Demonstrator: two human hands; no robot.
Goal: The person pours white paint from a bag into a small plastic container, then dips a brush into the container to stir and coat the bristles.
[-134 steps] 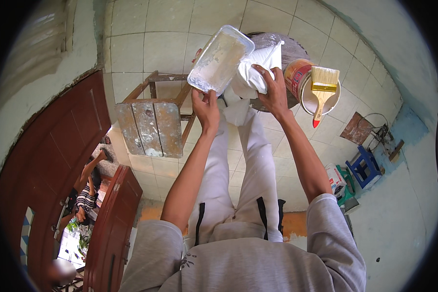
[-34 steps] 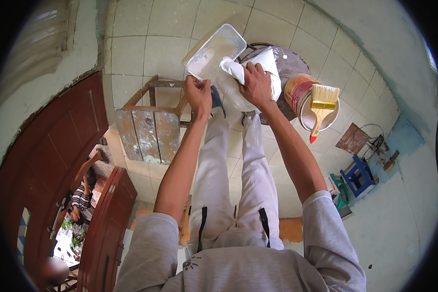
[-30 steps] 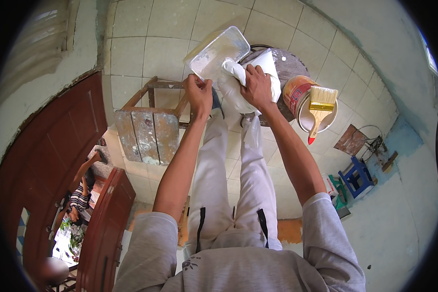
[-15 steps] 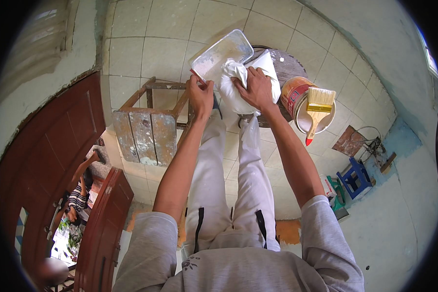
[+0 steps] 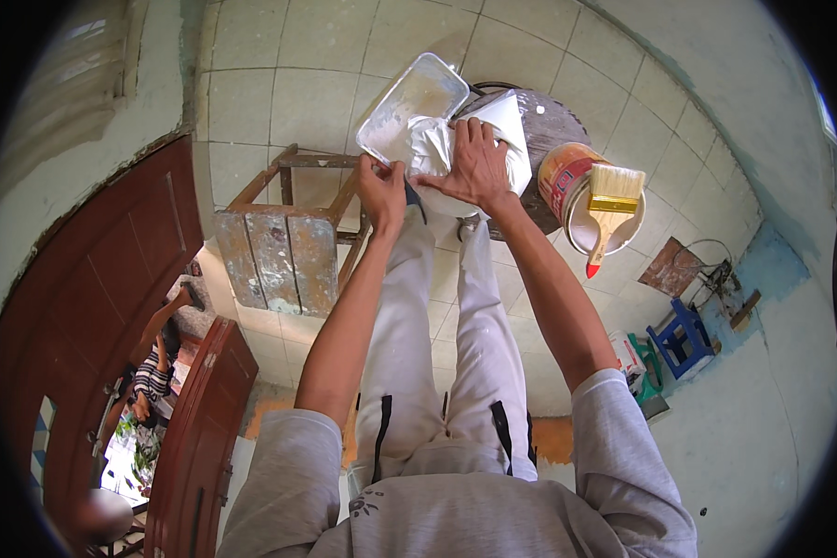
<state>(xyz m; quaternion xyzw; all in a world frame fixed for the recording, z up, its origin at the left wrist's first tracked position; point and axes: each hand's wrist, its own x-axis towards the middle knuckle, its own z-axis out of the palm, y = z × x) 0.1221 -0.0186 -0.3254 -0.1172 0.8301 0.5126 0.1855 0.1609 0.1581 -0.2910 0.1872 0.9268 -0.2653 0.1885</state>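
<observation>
A shallow translucent plastic tray (image 5: 388, 110), smeared with white residue, is tilted beyond my hands. My left hand (image 5: 381, 191) is closed, thumb and fingers pinching the tray's near left corner. Just right of it, a white plastic bag (image 5: 513, 130) with a crumpled, bulging mouth slumps against the tray and over a dark round stool (image 5: 563, 121). My right hand (image 5: 479, 167) lies on the bag, fingers spread forward and thumb stretched left. The bag's contents are hidden.
A paint bucket (image 5: 553, 181) stands right of the bag, with a wide brush (image 5: 612, 209) across its top. At left is a paint-stained wooden stool (image 5: 274, 260). A blue plastic stool (image 5: 684, 339) is by the right wall. Beyond the brown door (image 5: 200, 428) is another person (image 5: 149, 381).
My right hand has gone from gripping the bag to lying spread on it. The bag's mouth and the tray have shifted slightly left. A red edge by my left hand no longer shows.
</observation>
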